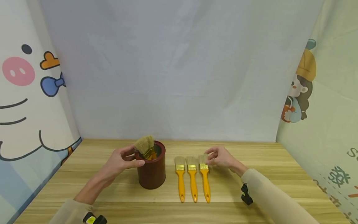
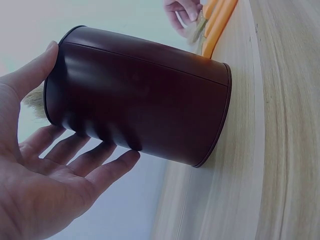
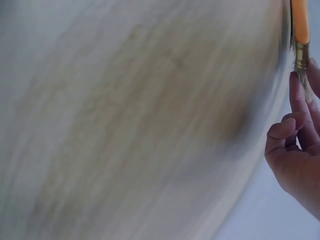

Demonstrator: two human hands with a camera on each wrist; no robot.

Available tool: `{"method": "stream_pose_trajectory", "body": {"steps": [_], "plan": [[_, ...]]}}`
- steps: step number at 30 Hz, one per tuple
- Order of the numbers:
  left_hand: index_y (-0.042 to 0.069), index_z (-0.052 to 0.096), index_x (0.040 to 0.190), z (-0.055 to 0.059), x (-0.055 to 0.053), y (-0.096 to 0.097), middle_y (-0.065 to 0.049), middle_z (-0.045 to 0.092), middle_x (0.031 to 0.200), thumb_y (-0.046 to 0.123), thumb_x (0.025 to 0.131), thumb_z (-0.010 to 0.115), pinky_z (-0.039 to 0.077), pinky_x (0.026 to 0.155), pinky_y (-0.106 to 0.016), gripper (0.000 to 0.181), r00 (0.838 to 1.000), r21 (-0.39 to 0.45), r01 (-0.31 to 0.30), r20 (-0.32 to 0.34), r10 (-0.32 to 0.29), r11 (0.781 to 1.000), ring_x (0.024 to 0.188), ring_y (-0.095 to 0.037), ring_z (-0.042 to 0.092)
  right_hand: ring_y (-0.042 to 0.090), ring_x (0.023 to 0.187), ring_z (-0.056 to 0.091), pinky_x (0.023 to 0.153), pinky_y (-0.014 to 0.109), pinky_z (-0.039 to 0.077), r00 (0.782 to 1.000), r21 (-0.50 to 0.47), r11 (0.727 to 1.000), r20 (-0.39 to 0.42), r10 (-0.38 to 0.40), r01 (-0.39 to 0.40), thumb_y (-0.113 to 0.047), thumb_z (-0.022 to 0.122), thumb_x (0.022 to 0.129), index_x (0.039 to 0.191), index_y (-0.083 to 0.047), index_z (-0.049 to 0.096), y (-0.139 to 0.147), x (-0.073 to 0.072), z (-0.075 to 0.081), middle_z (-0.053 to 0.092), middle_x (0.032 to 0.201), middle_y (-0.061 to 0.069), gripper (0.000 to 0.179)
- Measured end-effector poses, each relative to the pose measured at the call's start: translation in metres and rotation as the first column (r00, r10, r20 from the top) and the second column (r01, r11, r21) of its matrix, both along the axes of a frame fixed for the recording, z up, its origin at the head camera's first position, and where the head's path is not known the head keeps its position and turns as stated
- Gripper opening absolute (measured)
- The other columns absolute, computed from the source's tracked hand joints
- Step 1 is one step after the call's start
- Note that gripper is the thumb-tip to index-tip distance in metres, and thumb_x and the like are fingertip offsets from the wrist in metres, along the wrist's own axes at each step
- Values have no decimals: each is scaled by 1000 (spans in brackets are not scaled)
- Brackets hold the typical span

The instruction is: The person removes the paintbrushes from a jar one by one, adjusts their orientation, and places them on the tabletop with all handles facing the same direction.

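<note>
A dark red cylindrical pot (image 1: 152, 175) stands upright on the wooden table. My left hand (image 1: 123, 161) holds it by the rim, thumb at the near side and fingers along the left wall. Inside leans a paintbrush with wide pale bristles (image 1: 144, 145); its orange handle is mostly hidden by the pot. Right of the pot, three orange-handled paintbrushes lie side by side, bristles away from me: a left one (image 1: 181, 186), a middle one (image 1: 193, 185) and a right one (image 1: 206, 185). The thumb and fingers of my right hand (image 1: 221, 157) pinch the right brush's bristles.
The wooden table (image 1: 156, 211) ends at a pale grey cloth (image 1: 179, 77) behind the pot and brushes. Printed cloths with cartoon figures hang on the left (image 1: 16, 124) and on the right (image 1: 327, 133).
</note>
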State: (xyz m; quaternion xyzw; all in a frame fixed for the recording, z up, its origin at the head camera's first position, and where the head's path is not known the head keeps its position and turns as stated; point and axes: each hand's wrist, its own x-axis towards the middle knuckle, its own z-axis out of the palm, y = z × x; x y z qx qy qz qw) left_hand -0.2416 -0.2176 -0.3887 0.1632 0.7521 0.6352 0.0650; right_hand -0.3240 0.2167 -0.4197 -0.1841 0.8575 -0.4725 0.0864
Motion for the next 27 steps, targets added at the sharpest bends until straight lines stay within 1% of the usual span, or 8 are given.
{"method": "stream_pose_trajectory", "body": {"steps": [5, 13, 21, 27], "plan": [[0, 32, 164, 0, 0, 1, -29, 34, 164, 17, 96, 79, 51, 108, -48, 85, 1000, 4, 0, 3, 0, 1000, 147, -50, 38, 21, 88, 70, 75, 33, 57, 1000, 29, 1000, -5, 4, -3, 0, 81, 90, 126, 12, 67, 0, 1, -1, 75, 97, 14, 40], [1, 32, 165, 0, 0, 0, -29, 34, 164, 17, 97, 79, 52, 107, -47, 84, 1000, 6, 6, 0, -6, 1000, 146, -51, 38, 21, 87, 69, 74, 32, 56, 1000, 60, 998, -28, 12, -11, 0, 83, 89, 124, 12, 68, 0, -3, -5, 75, 94, 11, 40], [1, 32, 165, 0, 0, 0, -28, 34, 164, 19, 96, 80, 49, 109, -50, 85, 1000, -6, -6, -1, 6, 1000, 147, -50, 37, 19, 85, 68, 71, 29, 55, 997, 81, 996, -73, 34, -28, 0, 84, 88, 121, 14, 68, 0, -4, -8, 74, 93, 12, 40], [0, 32, 165, 0, 0, 0, -29, 35, 163, 19, 96, 80, 49, 110, -51, 86, 1000, -10, -7, 1, 7, 1000, 147, -50, 38, 19, 86, 66, 73, 31, 54, 994, 96, 995, -98, 46, -37, -2, 84, 88, 120, 13, 69, -1, -3, -8, 73, 93, 11, 38]]}}
